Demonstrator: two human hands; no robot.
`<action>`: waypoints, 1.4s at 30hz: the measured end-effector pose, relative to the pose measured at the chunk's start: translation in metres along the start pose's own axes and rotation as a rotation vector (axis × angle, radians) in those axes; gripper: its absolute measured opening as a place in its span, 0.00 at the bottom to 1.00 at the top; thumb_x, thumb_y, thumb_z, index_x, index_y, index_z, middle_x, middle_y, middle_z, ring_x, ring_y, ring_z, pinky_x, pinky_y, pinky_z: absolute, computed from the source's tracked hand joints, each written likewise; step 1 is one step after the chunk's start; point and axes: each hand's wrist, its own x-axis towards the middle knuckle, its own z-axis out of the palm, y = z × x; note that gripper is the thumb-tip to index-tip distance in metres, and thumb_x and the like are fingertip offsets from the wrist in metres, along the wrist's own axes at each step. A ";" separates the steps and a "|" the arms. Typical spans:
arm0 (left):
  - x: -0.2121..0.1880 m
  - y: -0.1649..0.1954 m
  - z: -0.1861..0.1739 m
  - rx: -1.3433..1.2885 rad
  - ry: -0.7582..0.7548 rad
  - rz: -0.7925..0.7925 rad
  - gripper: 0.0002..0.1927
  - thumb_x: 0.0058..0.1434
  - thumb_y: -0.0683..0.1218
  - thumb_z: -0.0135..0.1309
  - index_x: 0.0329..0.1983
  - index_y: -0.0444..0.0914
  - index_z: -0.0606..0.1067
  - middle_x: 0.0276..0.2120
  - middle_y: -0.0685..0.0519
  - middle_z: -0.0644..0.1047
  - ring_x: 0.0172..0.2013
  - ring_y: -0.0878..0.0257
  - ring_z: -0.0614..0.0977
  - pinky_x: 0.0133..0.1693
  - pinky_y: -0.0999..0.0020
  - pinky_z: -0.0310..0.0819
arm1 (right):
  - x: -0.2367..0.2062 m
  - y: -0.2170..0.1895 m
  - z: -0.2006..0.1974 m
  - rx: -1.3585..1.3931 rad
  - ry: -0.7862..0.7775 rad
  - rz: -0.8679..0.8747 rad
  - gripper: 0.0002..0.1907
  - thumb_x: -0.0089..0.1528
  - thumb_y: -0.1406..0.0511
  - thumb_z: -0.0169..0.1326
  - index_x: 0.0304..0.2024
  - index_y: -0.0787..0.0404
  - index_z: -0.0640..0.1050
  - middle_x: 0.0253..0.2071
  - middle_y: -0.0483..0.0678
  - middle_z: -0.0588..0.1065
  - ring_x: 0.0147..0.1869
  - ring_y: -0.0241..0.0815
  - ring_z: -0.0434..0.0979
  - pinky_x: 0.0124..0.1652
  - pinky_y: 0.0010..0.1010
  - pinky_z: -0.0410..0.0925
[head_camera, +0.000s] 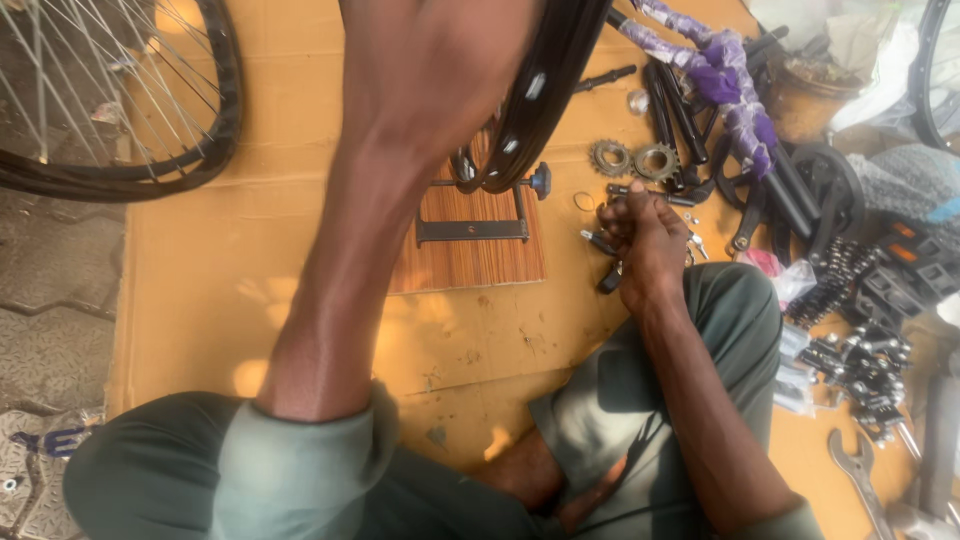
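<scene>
Head view has us looking down at our own two arms over a sheet of tan cardboard (250, 260) spread on the floor. Our right hand (640, 245) rests at the right, its fingers (615, 222) curled nearly closed over small dark metal parts (603, 258); we cannot tell exactly what they grip. Just beyond the fingertips lie two toothed grey steel sprockets (633, 160). Our left arm reaches far up the middle to a black bicycle wheel rim (540, 90); the left hand is out of view, so we cannot tell its grasp. Under the rim sits a striped wooden board (470, 255) bearing a black metal clamp (472, 228). A spoked wheel (110, 90) lies far left, a silver spanner (858, 480) near right.
</scene>
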 end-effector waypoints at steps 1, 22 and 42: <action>-0.016 0.002 -0.004 -0.080 0.012 -0.043 0.21 0.73 0.55 0.48 0.35 0.32 0.77 0.15 0.52 0.69 0.17 0.64 0.67 0.24 0.65 0.62 | 0.000 0.000 -0.004 -0.066 0.050 0.048 0.15 0.67 0.55 0.56 0.34 0.58 0.76 0.30 0.45 0.76 0.30 0.36 0.72 0.32 0.27 0.69; -0.112 -0.094 -0.034 -0.307 0.084 -0.501 0.40 0.73 0.70 0.32 0.40 0.32 0.80 0.35 0.46 0.82 0.40 0.57 0.84 0.48 0.59 0.78 | -0.017 0.005 0.021 -0.153 -0.005 0.095 0.14 0.67 0.57 0.56 0.32 0.58 0.75 0.29 0.47 0.76 0.29 0.35 0.72 0.33 0.29 0.72; -0.083 -0.092 -0.035 0.054 -0.286 -0.611 0.40 0.72 0.66 0.29 0.35 0.33 0.83 0.22 0.46 0.81 0.26 0.57 0.83 0.36 0.62 0.74 | 0.167 -0.055 0.047 -1.999 -0.081 -0.449 0.25 0.64 0.67 0.49 0.64 0.62 0.67 0.61 0.58 0.62 0.60 0.63 0.67 0.50 0.61 0.68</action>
